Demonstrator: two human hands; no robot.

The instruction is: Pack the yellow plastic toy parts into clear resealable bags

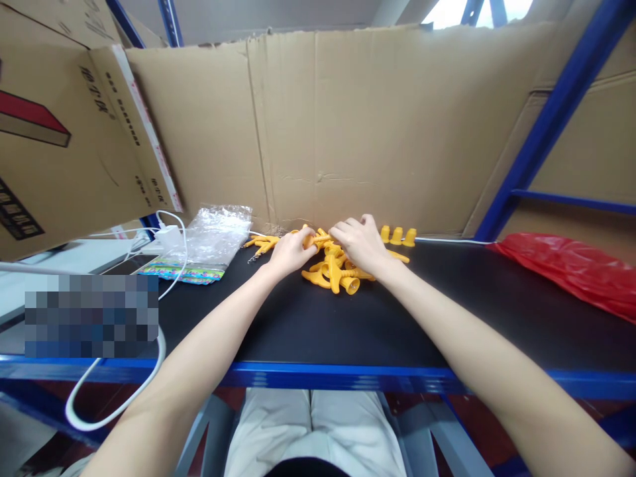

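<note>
My left hand (292, 253) is closed, thumb and fingers pinching a yellow plastic part (309, 240). Close beside it, my right hand (358, 240) has its fingers bent down at the other end of the same part; its fingertips are partly hidden. Below and between both hands lies a loose pile of yellow plastic parts (334, 271), some curved like handles, some cup-shaped. More branching yellow pieces (263, 245) lie left of my left hand, beside a small metal coil or chain (256, 257). Several yellow caps (397, 236) stand in a row behind my right hand.
Clear plastic bags (218, 232) with a colourful edge lie at the left, near a white adapter (169, 237) and a looping white cable (161, 344). A red plastic bag (561, 265) lies right. Cardboard (397, 132) walls the back; a blue rail (348, 376) edges the black tabletop (318, 338).
</note>
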